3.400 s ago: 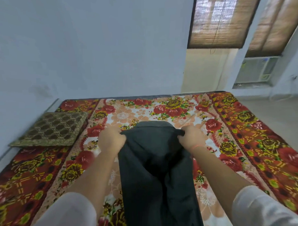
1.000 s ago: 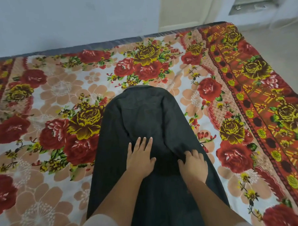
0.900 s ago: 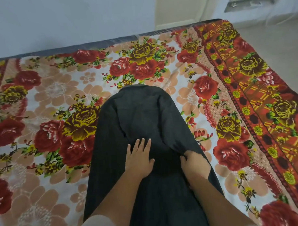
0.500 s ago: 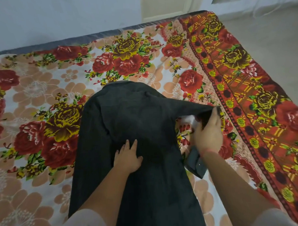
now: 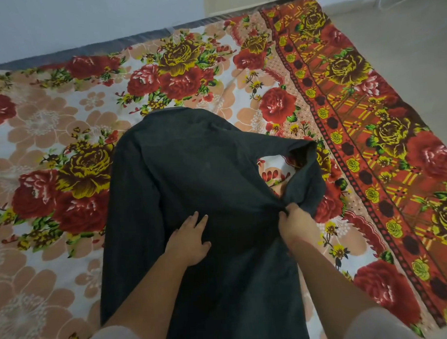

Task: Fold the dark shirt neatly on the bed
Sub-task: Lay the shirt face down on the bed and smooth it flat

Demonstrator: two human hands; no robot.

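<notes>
The dark shirt (image 5: 192, 175) lies lengthwise down the middle of the bed (image 5: 51, 119), which is covered by a floral sheet. My left hand (image 5: 190, 237) presses flat on the shirt's middle, fingers spread. My right hand (image 5: 296, 224) pinches the end of the right sleeve (image 5: 306, 176) at the shirt's right edge. That sleeve is pulled out to the right and bends back toward my hand, leaving a loop through which the sheet shows. The shirt's near end runs out of view under my arms.
A pale wall (image 5: 85, 19) borders the bed's far edge. Bare floor (image 5: 402, 36) lies beyond the bed's right side, where the red patterned border (image 5: 368, 144) of the sheet hangs.
My right hand has drawn the sleeve out to the right, then brought its end back to the shirt's edge. My left hand stays pressed on the shirt. The view has tilted down.
</notes>
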